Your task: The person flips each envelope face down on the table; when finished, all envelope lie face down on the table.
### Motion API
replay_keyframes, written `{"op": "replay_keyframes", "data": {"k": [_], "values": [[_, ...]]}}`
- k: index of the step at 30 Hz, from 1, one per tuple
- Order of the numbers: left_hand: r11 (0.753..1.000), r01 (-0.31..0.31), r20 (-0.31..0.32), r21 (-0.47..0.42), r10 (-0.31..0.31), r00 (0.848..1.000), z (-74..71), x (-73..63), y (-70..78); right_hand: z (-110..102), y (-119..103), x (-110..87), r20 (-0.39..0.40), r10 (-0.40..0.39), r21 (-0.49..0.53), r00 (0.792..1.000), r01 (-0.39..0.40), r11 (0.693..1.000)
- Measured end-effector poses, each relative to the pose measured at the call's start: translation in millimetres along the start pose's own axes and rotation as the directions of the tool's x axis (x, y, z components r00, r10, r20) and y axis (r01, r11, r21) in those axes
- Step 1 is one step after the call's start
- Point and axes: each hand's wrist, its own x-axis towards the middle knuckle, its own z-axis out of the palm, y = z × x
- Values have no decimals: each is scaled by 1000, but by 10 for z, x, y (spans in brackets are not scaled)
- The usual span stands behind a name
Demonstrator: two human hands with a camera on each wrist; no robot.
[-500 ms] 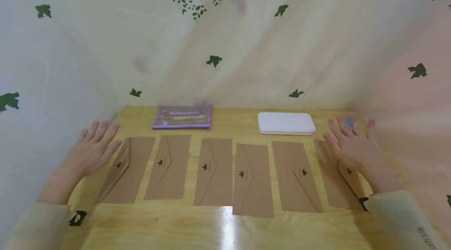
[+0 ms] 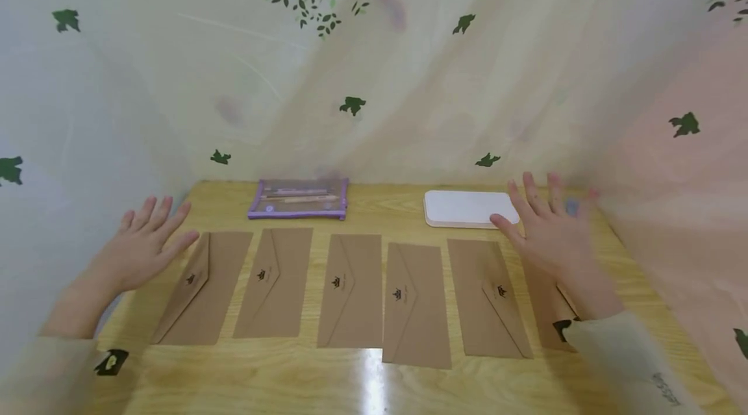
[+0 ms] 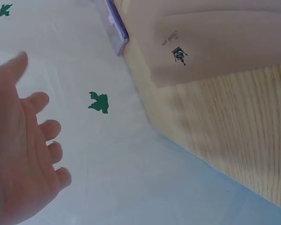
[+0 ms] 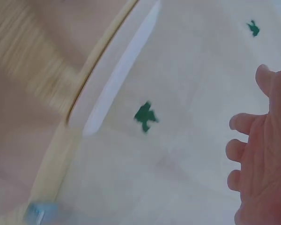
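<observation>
My left hand (image 2: 143, 251) is raised at the left with fingers spread, holding nothing, beside the leftmost brown envelope (image 2: 219, 291). In the left wrist view its fingers bend slightly, away from the envelope's printed crown. My right hand (image 2: 552, 239), also bare and spread, hovers over the top of the rightmost envelope (image 2: 540, 301) and partly hides it. Its thumb overlaps the right end of a flat white case (image 2: 461, 207) in the head view. Between the hands lie more envelopes, among them a middle one (image 2: 362, 301) and one set slightly lower (image 2: 429, 330), flaps showing.
A clear pencil pouch with purple edging (image 2: 298, 215) lies at the back left of the wooden table (image 2: 280, 376), pencils inside. A small blue object (image 2: 572, 207) sits at the back right. Pale cloth with green leaf prints (image 2: 409, 77) hangs close around the table.
My right hand has moved left, from above the rightmost envelope's right side toward the white case. My left hand has shifted slightly left in view. The envelopes lie as before.
</observation>
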Motion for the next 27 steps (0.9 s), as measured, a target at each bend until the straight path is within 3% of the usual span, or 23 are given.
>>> {"op": "replay_keyframes", "data": {"k": [4, 7, 11, 14, 18, 20, 23, 25, 27], "values": [[983, 30, 23, -182, -27, 999, -66, 5, -30, -55, -366, 138, 1, 10, 219, 1000, -10, 976], [952, 49, 45, -302, -38, 998, -105, -5, -62, -65, -638, 258, -4, 34, 427, 999, -29, 904], [927, 87, 73, -365, -65, 995, -114, -30, -131, -43, -978, 397, -22, 43, 656, 999, -18, 755], [908, 107, 94, -404, -75, 993, -81, -42, -205, -17, -1240, 480, -32, 8, 782, 999, 19, 623], [847, 144, 145, -511, -81, 986, 0, -68, -304, 33, -1600, 596, -34, -43, 913, 998, 49, 405], [811, 181, 178, -557, -96, 979, 52, -89, -344, 59, -1775, 644, -5, -51, 954, 999, 20, 299], [760, 235, 232, -606, -114, 966, 134, -126, -390, 126, -2019, 714, 45, -58, 977, 997, -32, 211], [739, 261, 254, -621, -125, 959, 180, -151, -413, 182, -2174, 760, 84, -71, 982, 994, -70, 178], [728, 274, 262, -629, -133, 956, 225, -175, -439, 257, -2330, 806, 110, -118, 987, 987, -95, 126]]}}
